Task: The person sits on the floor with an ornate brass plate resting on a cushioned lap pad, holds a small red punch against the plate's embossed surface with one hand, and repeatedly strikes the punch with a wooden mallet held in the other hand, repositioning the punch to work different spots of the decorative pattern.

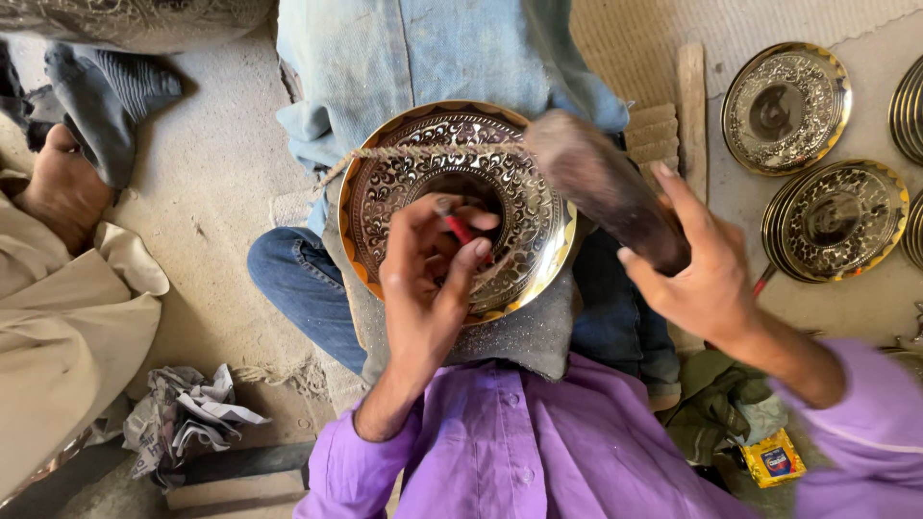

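A round engraved brass plate (pixel 404 183) lies on a grey cloth over my lap, with a twisted cord (pixel 385 154) stretched across its upper part. My left hand (pixel 428 279) pinches a thin red-handled chisel (pixel 458 228) upright near the plate's middle. My right hand (pixel 697 269) grips a thick dark wooden mallet (pixel 601 183), raised and blurred above the plate's right rim. My purple sleeves fill the bottom of the view.
Several finished engraved brass plates (pixel 785 108) lie on the floor at the right. A wooden strip (pixel 691 106) lies beside them. Crumpled newspaper (pixel 183 413) sits at lower left, a small yellow box (pixel 772 459) at lower right. Another person's foot (pixel 62 187) and beige clothing are at the left.
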